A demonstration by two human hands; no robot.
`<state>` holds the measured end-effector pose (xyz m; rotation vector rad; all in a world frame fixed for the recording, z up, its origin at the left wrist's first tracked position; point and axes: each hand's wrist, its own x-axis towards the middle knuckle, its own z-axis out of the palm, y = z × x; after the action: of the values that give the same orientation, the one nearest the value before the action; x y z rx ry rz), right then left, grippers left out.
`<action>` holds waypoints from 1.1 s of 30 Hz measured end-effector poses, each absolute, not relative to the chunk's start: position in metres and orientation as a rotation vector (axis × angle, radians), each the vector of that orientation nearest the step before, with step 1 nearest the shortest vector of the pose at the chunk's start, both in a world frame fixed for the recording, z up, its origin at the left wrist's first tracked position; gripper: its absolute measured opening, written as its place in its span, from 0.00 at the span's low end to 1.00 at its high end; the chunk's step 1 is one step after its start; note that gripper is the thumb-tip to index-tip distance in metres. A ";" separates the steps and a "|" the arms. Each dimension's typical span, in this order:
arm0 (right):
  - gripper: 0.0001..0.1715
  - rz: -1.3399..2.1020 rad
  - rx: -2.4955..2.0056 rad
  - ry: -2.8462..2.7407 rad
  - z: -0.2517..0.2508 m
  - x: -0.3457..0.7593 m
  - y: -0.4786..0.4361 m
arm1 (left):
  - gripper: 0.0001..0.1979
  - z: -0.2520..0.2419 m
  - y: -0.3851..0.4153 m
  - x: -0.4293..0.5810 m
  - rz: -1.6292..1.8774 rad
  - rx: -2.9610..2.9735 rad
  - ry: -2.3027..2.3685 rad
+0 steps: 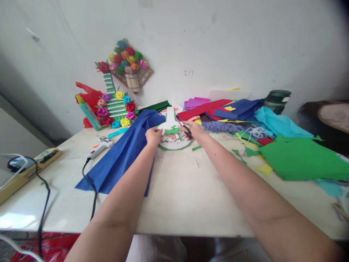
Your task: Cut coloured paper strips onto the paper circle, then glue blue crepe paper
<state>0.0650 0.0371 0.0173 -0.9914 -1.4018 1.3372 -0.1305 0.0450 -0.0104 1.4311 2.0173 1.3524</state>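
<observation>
Both my arms reach far across the pale table. My left hand is closed on the edge of a white guitar-shaped cutout with green paper strips on it. My right hand grips black-handled scissors over the same cutout. A thin green paper ring and small green scraps lie just in front of the hands. A long blue paper sheet runs beside my left forearm.
A white glue gun with a black cord lies at the left. Paper-flower crafts lean on the wall. Coloured sheets, green, cyan and red, pile up at the right, with a dark jar behind.
</observation>
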 end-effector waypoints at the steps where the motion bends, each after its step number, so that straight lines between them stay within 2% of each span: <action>1: 0.38 1.323 -0.987 -1.393 0.019 0.068 0.039 | 0.10 -0.009 0.044 -0.130 1.358 1.463 2.006; 5: 0.31 1.242 -1.030 -1.384 0.031 0.081 0.039 | 0.11 -0.003 0.037 -0.112 1.291 1.722 1.890; 9: 0.27 1.168 -1.163 -1.395 0.043 0.090 0.032 | 0.15 0.001 0.022 -0.079 1.038 1.995 1.669; 15: 0.28 1.140 -1.206 -1.371 0.048 0.098 0.032 | 0.19 0.003 -0.001 -0.043 0.577 2.433 1.705; 18: 0.31 1.154 -1.207 -1.365 0.046 0.101 0.035 | 0.15 0.002 -0.003 -0.037 0.450 2.469 1.729; 23: 0.32 1.165 -1.223 -1.317 0.046 0.102 0.036 | 0.10 0.001 0.000 -0.040 0.485 2.329 1.684; 28: 0.33 1.176 -1.176 -1.305 0.048 0.106 0.036 | 0.12 0.001 0.009 -0.055 0.727 2.160 1.520; 33: 0.33 1.173 -1.147 -1.307 0.046 0.108 0.038 | 0.15 0.004 0.005 -0.051 0.781 2.174 1.614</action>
<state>0.1075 0.0385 0.0461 -1.1474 -1.3074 1.1729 -0.0508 0.0051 0.0039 2.1744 1.6144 0.7808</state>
